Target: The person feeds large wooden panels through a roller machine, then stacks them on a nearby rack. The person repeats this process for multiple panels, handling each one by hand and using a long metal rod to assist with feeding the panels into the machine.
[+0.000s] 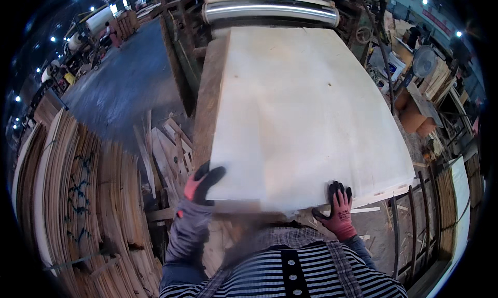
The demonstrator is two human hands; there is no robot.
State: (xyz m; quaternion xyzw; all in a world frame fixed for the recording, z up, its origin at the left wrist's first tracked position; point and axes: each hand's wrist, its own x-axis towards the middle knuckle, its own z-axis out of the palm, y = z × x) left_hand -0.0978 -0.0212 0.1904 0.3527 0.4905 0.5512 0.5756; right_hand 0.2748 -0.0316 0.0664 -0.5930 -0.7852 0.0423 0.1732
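A large pale wood veneer sheet [301, 111] stretches away from me on a work surface, its far end near a shiny metal roller [270, 11]. My left hand [203, 184], in a pink and black glove, is at the near left corner of the sheet, fingers reaching onto it and slightly blurred. At the near edge, right of the middle, my right hand [337, 210] in a matching glove touches the sheet with fingers spread and thumb apart. Along the left side of the sheet runs a bare brown wooden strip [210, 90].
Tall stacks of veneer [83, 194] stand on my left, with more veneer sheets [450, 204] at right behind metal bars [411, 225]. Loose wood scraps [168, 147] lie left of the work surface. A fan [424, 61] and cardboard boxes [412, 116] are at far right.
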